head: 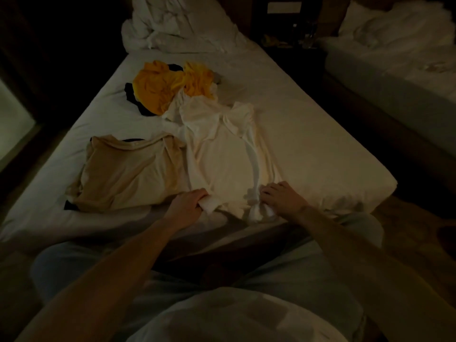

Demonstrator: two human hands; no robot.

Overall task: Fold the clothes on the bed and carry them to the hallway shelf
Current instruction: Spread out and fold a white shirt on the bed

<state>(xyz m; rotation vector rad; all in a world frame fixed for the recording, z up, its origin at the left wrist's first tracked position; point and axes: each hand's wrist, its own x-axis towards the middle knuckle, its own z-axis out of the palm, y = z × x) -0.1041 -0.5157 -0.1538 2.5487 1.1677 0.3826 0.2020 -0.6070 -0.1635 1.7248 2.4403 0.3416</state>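
Left grip (pixel 188 202), right grip (pixel 281 198) clenched

Lighting: dim, warm; brightest on white garment (pixel 222 154) mid-bed (pixel 308 144). Corners and floor in deep shadow. Image soft, grainy; wide-angle bending at edges.

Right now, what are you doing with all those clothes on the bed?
A person is folding laundry. Both hands grip the near hem of a white shirt spread flat on the bed: the left hand at one corner, the right hand at the other. A beige shirt lies beside it, apparently already folded. A crumpled yellow garment waits farther up the bed, not yet folded.
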